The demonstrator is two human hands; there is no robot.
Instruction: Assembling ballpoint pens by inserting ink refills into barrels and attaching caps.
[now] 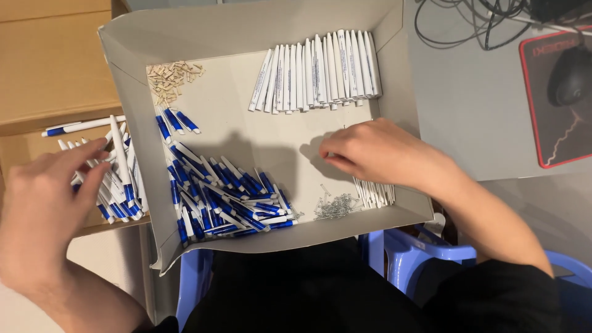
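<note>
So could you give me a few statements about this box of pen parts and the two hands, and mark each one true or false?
1. The white pen barrels lie in a neat row at the far side of the tray. True.
2. The right hand is on the computer mouse. False: it is inside the tray, fingers down on the floor.
3. The left hand is over the pens in the cardboard box. True.
4. The small springs are piled in the far left corner. False: they lie near the front edge.
</note>
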